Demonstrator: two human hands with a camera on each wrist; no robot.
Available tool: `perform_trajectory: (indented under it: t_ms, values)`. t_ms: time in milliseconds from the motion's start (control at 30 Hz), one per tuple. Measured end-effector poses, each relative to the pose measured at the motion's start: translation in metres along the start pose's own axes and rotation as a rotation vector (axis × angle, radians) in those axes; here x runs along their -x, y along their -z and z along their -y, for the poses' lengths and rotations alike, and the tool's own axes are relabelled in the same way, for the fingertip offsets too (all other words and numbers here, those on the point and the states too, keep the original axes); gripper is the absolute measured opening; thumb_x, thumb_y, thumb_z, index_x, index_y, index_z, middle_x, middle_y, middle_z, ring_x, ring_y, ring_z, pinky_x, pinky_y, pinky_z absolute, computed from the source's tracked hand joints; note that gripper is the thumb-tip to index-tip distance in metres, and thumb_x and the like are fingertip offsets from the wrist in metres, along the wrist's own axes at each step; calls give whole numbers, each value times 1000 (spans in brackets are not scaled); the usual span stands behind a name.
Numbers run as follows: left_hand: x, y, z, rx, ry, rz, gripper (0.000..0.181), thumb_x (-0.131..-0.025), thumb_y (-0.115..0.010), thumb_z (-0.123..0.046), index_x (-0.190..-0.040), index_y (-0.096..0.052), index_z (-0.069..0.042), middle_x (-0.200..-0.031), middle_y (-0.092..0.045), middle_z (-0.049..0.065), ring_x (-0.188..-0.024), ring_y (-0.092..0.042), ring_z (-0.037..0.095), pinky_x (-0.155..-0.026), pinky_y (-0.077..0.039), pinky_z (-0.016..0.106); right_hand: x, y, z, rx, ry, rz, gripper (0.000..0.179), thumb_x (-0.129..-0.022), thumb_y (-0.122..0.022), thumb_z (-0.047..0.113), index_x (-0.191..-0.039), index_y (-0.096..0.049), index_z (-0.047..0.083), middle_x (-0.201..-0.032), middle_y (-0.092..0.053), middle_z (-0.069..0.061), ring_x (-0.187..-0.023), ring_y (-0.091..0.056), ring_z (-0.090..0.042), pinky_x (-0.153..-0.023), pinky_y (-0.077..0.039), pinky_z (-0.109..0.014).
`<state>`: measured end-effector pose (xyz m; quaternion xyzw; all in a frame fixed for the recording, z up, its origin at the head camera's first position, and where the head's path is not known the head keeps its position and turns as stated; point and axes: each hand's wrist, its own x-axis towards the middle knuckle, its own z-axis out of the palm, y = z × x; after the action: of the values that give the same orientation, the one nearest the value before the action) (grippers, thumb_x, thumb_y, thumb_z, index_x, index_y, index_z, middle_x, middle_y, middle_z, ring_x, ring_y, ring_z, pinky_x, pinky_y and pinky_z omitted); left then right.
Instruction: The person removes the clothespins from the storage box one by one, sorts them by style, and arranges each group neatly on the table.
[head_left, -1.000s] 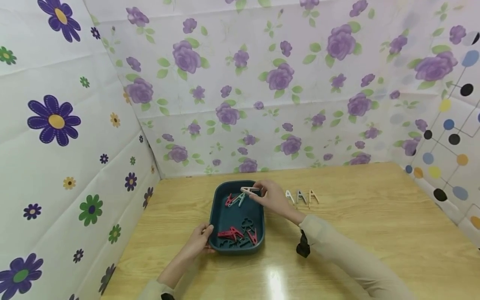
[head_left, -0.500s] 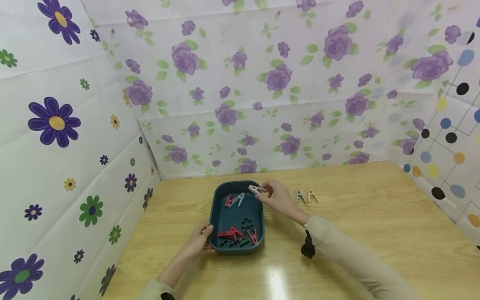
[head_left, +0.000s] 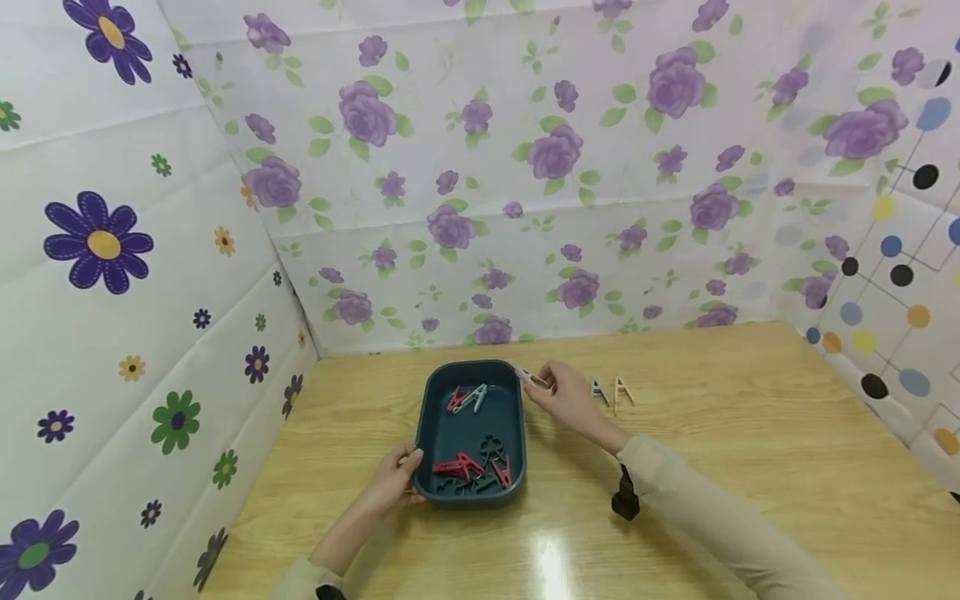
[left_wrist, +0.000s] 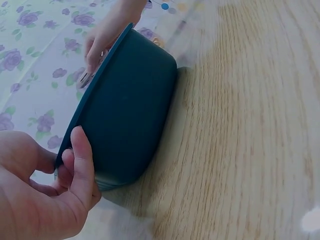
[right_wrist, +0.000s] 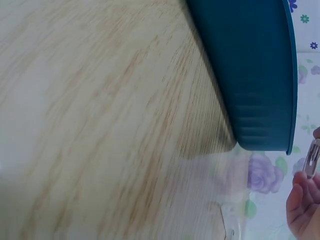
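By the far right corner of a dark teal, rectangular plastic bin point(head_left: 465, 429) — a whitish clothespin point(head_left: 531, 378) pinched in the right hand point(head_left: 567, 397).
The left hand point(head_left: 393, 480) grasps the bin's near left side; red clips point(head_left: 459, 465) lie inside — a blue-grey clip point(head_left: 599, 392) and a cream clip point(head_left: 623, 395) sit farther right on the wood-grain tabletop point(head_left: 712, 417).

Backing the wood-grain desk point(head_left: 750, 433) with a creased white rose-print sheet point(head_left: 487, 183) in purple and green. Flanking it on the left with a daisy-print sheet point(head_left: 142, 321) in purple, green and yellow, on the right with a sheet of coloured dots and thin lines point(head_left: 911, 287). Reflecting bright glare point(head_left: 551, 567) off the desk's near side.
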<state>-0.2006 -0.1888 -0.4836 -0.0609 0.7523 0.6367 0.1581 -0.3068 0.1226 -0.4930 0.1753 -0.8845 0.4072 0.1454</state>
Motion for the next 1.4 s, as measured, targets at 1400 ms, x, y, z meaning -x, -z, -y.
perform_trajectory:
  t_ms: [1400]
  values:
    - [2,13,0,151,47,130,30,-103,-42,-24,-120,-40,1,-77,-53,-1,-64,-48,7,-61,-52,20,24,37,-44,208,-212,-3,29,-90,-66,29,-95,-59,1,-73,-61,-8,-51,-49,-14,-44,-38,-26]
